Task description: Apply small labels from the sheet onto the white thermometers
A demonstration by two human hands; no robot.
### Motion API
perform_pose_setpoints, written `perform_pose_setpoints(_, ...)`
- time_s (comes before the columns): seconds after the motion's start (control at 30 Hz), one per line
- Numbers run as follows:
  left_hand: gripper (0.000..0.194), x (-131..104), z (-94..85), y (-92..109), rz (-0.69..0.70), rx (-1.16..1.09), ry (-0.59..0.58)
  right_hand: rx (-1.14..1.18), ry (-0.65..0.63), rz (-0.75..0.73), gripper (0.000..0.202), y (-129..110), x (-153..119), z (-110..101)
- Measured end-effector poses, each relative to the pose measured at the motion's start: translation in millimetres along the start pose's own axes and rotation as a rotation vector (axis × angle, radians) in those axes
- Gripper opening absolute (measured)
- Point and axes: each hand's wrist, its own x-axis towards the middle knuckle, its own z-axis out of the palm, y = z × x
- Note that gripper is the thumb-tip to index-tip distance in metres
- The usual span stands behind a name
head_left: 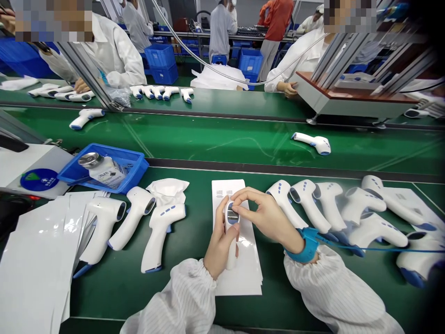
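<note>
Our left hand (219,243) grips a white thermometer (231,232) upright over the paper sheet (243,269), while our right hand (266,214) pinches at its display (232,214). We judge a steady grip and a light, even fingertip touch serve best here. 3 thermometers (139,222) lie left, more (347,208) right, the conveyor belt (222,139) beyond.

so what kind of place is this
Most likely a factory assembly line: green conveyor belts, rows of identical white thermometer guns, and workers in white coats at benches.
</note>
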Motion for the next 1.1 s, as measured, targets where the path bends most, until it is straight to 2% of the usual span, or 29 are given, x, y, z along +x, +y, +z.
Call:
perform_pose_setpoints(0.27, 0.06, 2.0, -1.2, -4.7, -0.013, 0.009, 0.027, 0.015, 0.015, 0.021, 0.009, -1.3, 0.5, 0.6)
perform_pose_setpoints(0.57, 0.062, -0.3, -5.5, -9.4, 0.042, -0.069, -0.029, 0.008, 0.023, 0.028, 0.01, -1.3, 0.5, 1.6)
perform_pose_setpoints(0.8, 0.06, 1.3, 1.3, -1.4, -0.021, 0.078, 0.056, 0.013, 0.021, 0.02, 0.009, -1.1, 0.2, 1.5)
perform_pose_setpoints(1.1, 0.056, 0.7, 2.9, -1.9, 0.01, 0.096, 0.055, 0.049, 0.057, 0.055, 0.008, 3.6, 0.3, 4.1)
